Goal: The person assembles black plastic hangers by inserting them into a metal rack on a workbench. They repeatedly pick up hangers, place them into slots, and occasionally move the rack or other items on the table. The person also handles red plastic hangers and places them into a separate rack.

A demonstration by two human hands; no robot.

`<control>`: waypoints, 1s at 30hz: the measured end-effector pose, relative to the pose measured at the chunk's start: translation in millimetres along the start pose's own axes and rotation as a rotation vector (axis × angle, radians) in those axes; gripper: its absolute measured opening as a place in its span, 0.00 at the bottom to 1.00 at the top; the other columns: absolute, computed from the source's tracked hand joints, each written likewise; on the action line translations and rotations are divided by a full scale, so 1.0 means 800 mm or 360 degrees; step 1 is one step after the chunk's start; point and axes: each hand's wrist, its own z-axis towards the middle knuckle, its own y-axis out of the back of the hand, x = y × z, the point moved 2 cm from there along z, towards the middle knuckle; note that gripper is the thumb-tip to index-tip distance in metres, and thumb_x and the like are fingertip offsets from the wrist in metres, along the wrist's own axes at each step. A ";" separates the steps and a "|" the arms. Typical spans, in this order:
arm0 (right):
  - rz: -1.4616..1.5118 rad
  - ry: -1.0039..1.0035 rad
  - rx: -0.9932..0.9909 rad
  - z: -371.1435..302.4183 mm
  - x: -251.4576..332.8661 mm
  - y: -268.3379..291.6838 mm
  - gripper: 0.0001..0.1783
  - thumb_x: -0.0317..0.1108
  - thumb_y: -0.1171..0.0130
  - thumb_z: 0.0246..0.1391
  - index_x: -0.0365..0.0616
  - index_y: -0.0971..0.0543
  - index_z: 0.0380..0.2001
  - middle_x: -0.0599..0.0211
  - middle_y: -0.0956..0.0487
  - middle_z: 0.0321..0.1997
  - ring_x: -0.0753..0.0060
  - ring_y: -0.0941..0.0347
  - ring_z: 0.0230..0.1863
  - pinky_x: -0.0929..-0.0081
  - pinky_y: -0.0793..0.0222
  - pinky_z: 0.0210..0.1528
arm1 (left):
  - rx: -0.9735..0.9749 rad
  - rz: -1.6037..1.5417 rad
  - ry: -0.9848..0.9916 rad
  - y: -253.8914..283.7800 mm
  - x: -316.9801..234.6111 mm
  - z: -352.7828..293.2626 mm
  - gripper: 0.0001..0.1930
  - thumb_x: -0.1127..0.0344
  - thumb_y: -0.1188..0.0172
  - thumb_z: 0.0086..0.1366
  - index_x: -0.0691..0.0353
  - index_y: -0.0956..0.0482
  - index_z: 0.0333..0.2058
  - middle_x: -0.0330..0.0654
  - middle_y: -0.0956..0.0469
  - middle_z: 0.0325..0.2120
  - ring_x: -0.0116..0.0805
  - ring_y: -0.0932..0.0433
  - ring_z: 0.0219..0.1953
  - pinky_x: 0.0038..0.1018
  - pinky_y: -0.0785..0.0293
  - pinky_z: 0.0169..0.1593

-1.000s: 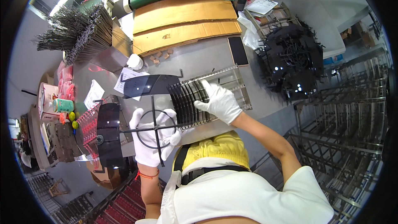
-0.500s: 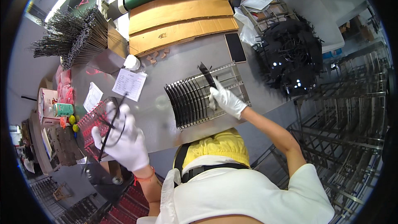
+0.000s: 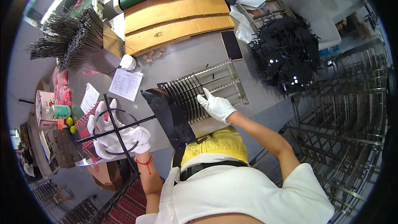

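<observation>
My gloved left hand [image 3: 110,130] is curled around a black frame [image 3: 134,123] of crossed bars with a ring around their middle. One bar reaches right to a broad black panel [image 3: 168,118], which hangs over the left end of a metal rack [image 3: 232,76]. Several thin, curved black blades [image 3: 186,91] stand side by side in the rack's slots. At the right end of that row, my gloved right hand [image 3: 216,105] has its thumb and fingers closed on the edge of the last blade; the fingers hide part of it. The rack's right part shows bare crossbars.
A heap of black parts [image 3: 288,54] lies at the right, near a phone [image 3: 231,45]. Cardboard sheets [image 3: 178,25] lie at the back. Bundled wire rods [image 3: 74,37] stand far left, above a paper sheet [image 3: 125,84]. Metal racks [image 3: 344,112] fill the right side.
My left hand has turned the frame, bringing its broad panel into view over the rack. My right hand has lowered a blade from above the rack to the row and shifted slightly left.
</observation>
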 end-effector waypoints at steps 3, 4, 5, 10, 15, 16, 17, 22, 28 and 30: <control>-0.0208 0.0034 -0.0182 -0.008 0.015 0.013 0.45 0.64 0.63 0.65 0.32 0.44 0.67 0.41 0.19 0.35 0.44 0.21 0.33 0.53 0.26 0.41 | 0.0097 0.0245 -0.0218 -0.013 -0.007 -0.015 0.41 0.59 0.29 0.53 0.55 0.45 0.60 0.55 0.34 0.51 0.50 0.25 0.45 0.39 0.21 0.46; -0.0363 0.0133 -0.0379 -0.016 0.025 0.024 0.45 0.64 0.60 0.64 0.33 0.42 0.66 0.43 0.19 0.36 0.45 0.20 0.33 0.55 0.26 0.40 | 0.0138 0.0330 -0.0309 -0.018 -0.008 -0.019 0.42 0.60 0.28 0.52 0.53 0.46 0.60 0.55 0.34 0.51 0.49 0.26 0.45 0.39 0.21 0.46; -0.0517 0.0233 -0.0571 -0.028 0.039 0.037 0.45 0.65 0.58 0.63 0.33 0.41 0.66 0.44 0.19 0.37 0.46 0.20 0.34 0.56 0.25 0.40 | 0.0178 0.0415 -0.0419 -0.022 -0.012 -0.021 0.42 0.60 0.27 0.51 0.52 0.46 0.60 0.55 0.34 0.51 0.49 0.26 0.45 0.39 0.21 0.46; 0.0714 0.0882 -0.0140 -0.062 0.117 0.075 0.39 0.52 0.39 0.54 0.43 0.33 0.64 0.45 0.22 0.40 0.47 0.22 0.39 0.63 0.24 0.42 | 0.0656 0.0598 -0.0600 -0.047 -0.011 -0.036 0.45 0.66 0.25 0.47 0.47 0.47 0.59 0.54 0.34 0.50 0.48 0.26 0.43 0.40 0.22 0.46; -0.0878 0.1029 -0.0916 -0.064 0.099 0.073 0.32 0.34 0.36 0.41 0.64 0.23 0.55 0.60 0.25 0.38 0.58 0.23 0.34 0.63 0.23 0.37 | 0.1494 0.0511 -0.0151 -0.050 -0.011 -0.028 0.15 0.74 0.35 0.47 0.59 0.28 0.35 0.60 0.31 0.51 0.52 0.25 0.47 0.47 0.27 0.52; -0.0503 0.0973 -0.1040 -0.046 0.076 0.080 0.29 0.31 0.38 0.43 0.63 0.22 0.53 0.59 0.25 0.41 0.56 0.24 0.35 0.62 0.23 0.38 | 0.1316 0.0193 0.0418 -0.029 -0.007 -0.030 0.17 0.72 0.40 0.54 0.60 0.31 0.43 0.60 0.33 0.53 0.52 0.25 0.49 0.46 0.28 0.54; -0.0138 0.0782 -0.1147 -0.033 0.047 0.083 0.28 0.30 0.40 0.47 0.56 0.25 0.56 0.55 0.25 0.43 0.55 0.24 0.38 0.61 0.23 0.41 | 0.0966 -0.0289 0.0967 -0.008 0.000 -0.031 0.19 0.71 0.44 0.61 0.62 0.34 0.51 0.61 0.34 0.56 0.51 0.26 0.52 0.45 0.29 0.57; 0.0266 0.0643 -0.0252 0.004 -0.065 -0.007 0.32 0.33 0.55 0.60 0.25 0.43 0.64 0.29 0.27 0.50 0.49 0.21 0.28 0.56 0.24 0.38 | 0.0216 -0.0402 0.0473 0.016 0.000 0.014 0.26 0.55 0.53 0.70 0.58 0.41 0.62 0.66 0.36 0.58 0.53 0.22 0.48 0.43 0.20 0.47; -0.0012 0.0164 -0.0210 -0.001 -0.036 -0.019 0.33 0.40 0.64 0.61 0.26 0.44 0.64 0.31 0.22 0.33 0.37 0.22 0.32 0.48 0.28 0.41 | 0.0024 -0.0282 0.0220 0.065 0.021 0.057 0.28 0.47 0.58 0.71 0.57 0.41 0.62 0.68 0.32 0.54 0.55 0.21 0.42 0.38 0.15 0.35; -0.0067 0.0230 -0.0178 0.007 -0.042 -0.021 0.34 0.43 0.65 0.63 0.27 0.45 0.64 0.31 0.21 0.34 0.38 0.22 0.35 0.47 0.28 0.43 | -0.0377 0.0758 -0.0653 -0.007 -0.039 0.070 0.22 0.56 0.53 0.71 0.69 0.36 0.54 0.64 0.26 0.46 0.49 0.20 0.41 0.34 0.15 0.34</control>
